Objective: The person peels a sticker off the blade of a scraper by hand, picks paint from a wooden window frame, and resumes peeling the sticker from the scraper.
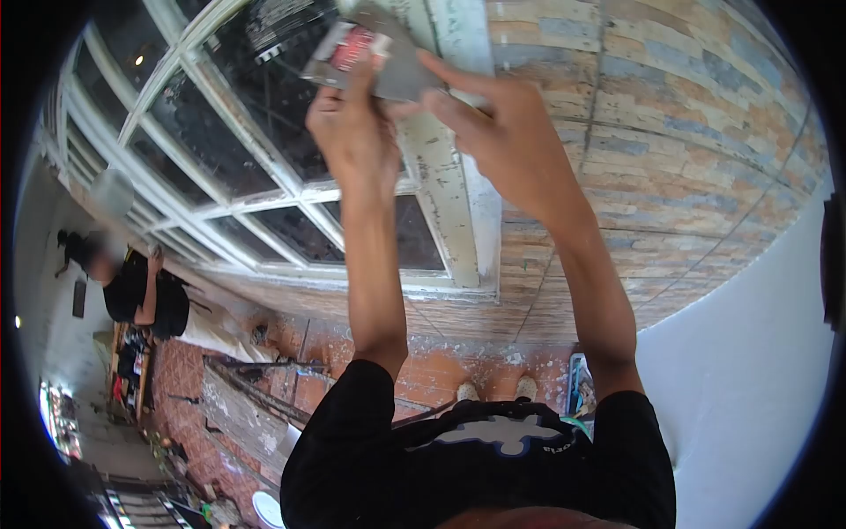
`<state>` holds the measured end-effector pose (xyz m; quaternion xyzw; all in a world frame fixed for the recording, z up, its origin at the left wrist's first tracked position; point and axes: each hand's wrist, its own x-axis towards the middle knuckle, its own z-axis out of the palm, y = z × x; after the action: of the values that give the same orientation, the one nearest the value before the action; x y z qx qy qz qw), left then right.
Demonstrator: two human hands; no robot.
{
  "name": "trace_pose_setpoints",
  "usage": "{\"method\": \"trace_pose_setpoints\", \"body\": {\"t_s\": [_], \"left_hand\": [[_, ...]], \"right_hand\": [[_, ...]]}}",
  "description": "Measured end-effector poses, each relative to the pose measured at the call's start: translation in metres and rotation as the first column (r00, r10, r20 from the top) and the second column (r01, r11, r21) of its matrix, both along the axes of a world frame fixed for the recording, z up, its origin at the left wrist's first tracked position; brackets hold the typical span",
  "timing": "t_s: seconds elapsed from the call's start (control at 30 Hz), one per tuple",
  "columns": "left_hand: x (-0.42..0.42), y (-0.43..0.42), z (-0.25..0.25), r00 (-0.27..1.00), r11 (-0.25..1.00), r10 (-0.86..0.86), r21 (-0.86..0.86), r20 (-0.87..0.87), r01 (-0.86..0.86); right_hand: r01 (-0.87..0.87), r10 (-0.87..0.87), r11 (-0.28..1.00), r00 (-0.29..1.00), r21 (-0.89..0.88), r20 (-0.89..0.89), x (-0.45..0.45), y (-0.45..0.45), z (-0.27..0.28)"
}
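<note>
Above, flat grey piece point(402, 72), chipped frame point(442, 187)

Stone-patterned wall point(652, 159), reddish tiled floor point(430, 375)

Your left hand point(352, 137) and right hand point(509, 132) grip a red-marked, flat grey piece point(403, 75) before the white-framed window point(448, 207), with a stone-patterned wall point(670, 132) to the right and another person point(167, 304) in black standing far left.

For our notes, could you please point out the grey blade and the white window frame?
Grey blade point(402, 69): head view, on its flat face.
White window frame point(448, 203): head view, on its right-hand upright.
</note>
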<state>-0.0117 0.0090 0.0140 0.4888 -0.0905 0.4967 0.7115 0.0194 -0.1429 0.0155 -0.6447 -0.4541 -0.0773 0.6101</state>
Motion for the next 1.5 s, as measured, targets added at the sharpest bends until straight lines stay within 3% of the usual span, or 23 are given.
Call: {"method": "trace_pose_setpoints", "body": {"t_s": [0.07,0.13,0.2,0.23,0.27,0.3,0.33,0.37,0.43,0.5,0.6,0.7,0.8,0.9,0.93,1.03,1.13,1.17,1.2,1.27,1.3,1.37,1.5], "left_hand": [[-0.012,-0.01,-0.032,0.99,0.999,0.049,0.019,-0.131,-0.047],[-0.034,-0.019,-0.085,0.911,0.986,0.166,0.098,-0.377,-0.138],[-0.062,0.005,-0.177,0.768,0.963,-0.055,0.17,-0.638,0.21],[-0.079,0.007,-0.204,0.706,0.913,-0.24,0.092,-0.667,0.398],[-0.1,0.012,-0.227,0.513,0.839,-0.443,-0.138,-0.735,0.527],[-0.111,0.026,-0.272,0.357,0.811,-0.493,-0.271,-0.793,0.518],[-0.132,0.054,-0.357,0.388,0.848,-0.153,0.081,-0.909,0.524],[-0.156,0.078,-0.455,0.225,0.599,0.564,0.582,-0.794,0.551],[-0.178,0.052,-0.418,-0.247,0.521,0.797,0.419,-0.552,0.744],[-0.203,0.055,-0.43,-0.131,0.736,0.568,0.43,-0.813,0.523],[-0.201,0.038,-0.457,0.011,0.797,0.498,0.463,-0.867,0.389],[-0.188,0.007,-0.467,0.026,0.719,0.548,0.487,-0.836,0.496],[-0.18,-0.015,-0.493,0.25,0.633,0.457,0.509,-0.854,0.583],[-0.186,-0.032,-0.463,0.356,0.699,0.202,0.389,-0.912,0.601],[-0.188,-0.036,-0.446,0.33,0.723,0.143,0.326,-0.933,0.609],[-0.194,-0.028,-0.379,0.046,0.626,0.132,0.119,-0.99,0.771],[-0.202,-0.01,-0.291,-0.093,0.389,-0.22,-0.175,-0.971,0.904],[-0.206,-0.012,-0.262,0.093,0.414,-0.341,-0.061,-0.935,0.908],[-0.21,-0.016,-0.233,0.274,0.455,-0.445,0.048,-0.853,0.889],[-0.216,-0.032,-0.184,0.523,0.539,-0.736,0.095,-0.431,0.837],[-0.215,-0.047,-0.17,0.491,0.478,-0.848,0.111,-0.201,0.871],[-0.207,-0.078,-0.144,0.355,0.389,-0.916,0.196,0.187,0.9],[-0.193,-0.131,-0.094,0.062,0.273,-0.855,0.344,0.514,0.898]], "right_hand": [[0.007,-0.013,0.998,0.995,-0.061,-0.099,-0.012,-0.015,-0.036],[-0.071,0.082,0.996,0.95,0.046,-0.302,-0.027,-0.029,-0.1],[-0.157,0.12,0.987,0.805,-0.014,-0.581,-0.029,-0.049,-0.2],[-0.208,0.083,0.974,0.698,-0.09,-0.711,-0.042,-0.062,-0.23],[-0.275,0.112,0.959,0.601,-0.073,-0.791,-0.056,-0.073,-0.259],[-0.26,0.063,0.959,0.582,-0.111,-0.811,-0.071,-0.084,-0.292],[-0.256,-0.012,0.946,0.587,-0.199,-0.809,-0.084,-0.098,-0.32],[-0.25,-0.086,0.926,0.592,-0.284,-0.801,-0.097,-0.109,-0.343],[-0.296,-0.087,0.908,0.558,-0.296,-0.825,-0.121,-0.129,-0.374],[-0.323,-0.078,0.896,0.563,-0.306,-0.823,-0.118,-0.128,-0.378],[-0.349,-0.038,0.881,0.618,-0.318,-0.785,-0.119,-0.117,-0.368],[-0.171,-0.077,0.864,0.884,-0.474,-0.46,-0.105,-0.091,-0.35],[-0.122,-0.052,0.918,0.907,-0.377,-0.419,-0.1,-0.064,-0.317],[-0.124,-0.075,0.907,0.892,-0.403,-0.445,-0.105,-0.055,-0.297],[-0.097,-0.093,0.914,0.895,-0.395,-0.436,-0.108,-0.055,-0.299],[-0.034,-0.163,0.922,0.869,-0.385,-0.467,-0.117,-0.059,-0.319],[-0.005,-0.261,0.916,0.751,-0.401,-0.606,-0.124,-0.075,-0.347],[0.016,-0.282,0.922,0.71,-0.386,-0.645,-0.128,-0.079,-0.348],[0.036,-0.301,0.927,0.666,-0.374,-0.682,-0.131,-0.083,-0.349],[0.012,-0.318,0.92,0.609,-0.393,-0.727,-0.132,-0.093,-0.357],[-0.001,-0.331,0.914,0.575,-0.406,-0.748,-0.132,-0.097,-0.363],[0.073,-0.371,0.895,0.671,-0.441,-0.642,-0.131,-0.101,-0.379],[0.082,-0.36,0.918,0.582,-0.388,-0.729,-0.137,-0.095,-0.357]]}}
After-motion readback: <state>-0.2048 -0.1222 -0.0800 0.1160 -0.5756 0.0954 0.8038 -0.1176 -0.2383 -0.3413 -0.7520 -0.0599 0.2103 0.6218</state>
